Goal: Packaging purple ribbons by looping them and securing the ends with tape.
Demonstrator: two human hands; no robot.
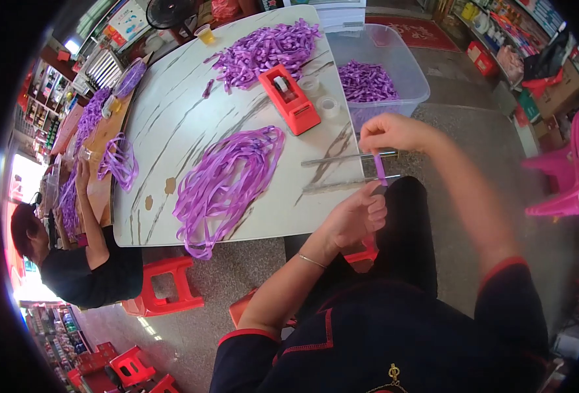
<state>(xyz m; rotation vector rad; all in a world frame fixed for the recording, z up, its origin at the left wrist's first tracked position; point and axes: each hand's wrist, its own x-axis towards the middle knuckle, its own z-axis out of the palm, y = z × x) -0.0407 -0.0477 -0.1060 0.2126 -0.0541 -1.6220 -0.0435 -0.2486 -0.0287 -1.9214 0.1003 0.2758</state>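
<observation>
A purple ribbon (379, 169) stretches across two thin metal rods (322, 159) that jut past the table's right edge. My right hand (394, 133) pinches it at the upper end, above the farther rod. At the lower end, my left hand (358, 213) has its fingers curled in and its thumb against the ribbon by the nearer rod. A loose bundle of long purple ribbons (263, 150) lies on the white marbled table (171, 118), left of my hands. Beyond it stands a red tape dispenser (292, 105) with clear tape rolls (328, 107) beside it.
A heap of short purple ribbon pieces (270, 49) covers the table's far end. More pieces fill a clear plastic bin (401, 98) off the right edge. At left, a person (86, 268) works at another table with purple ribbons. Red stools (165, 288) and a pink chair (564, 173) stand around.
</observation>
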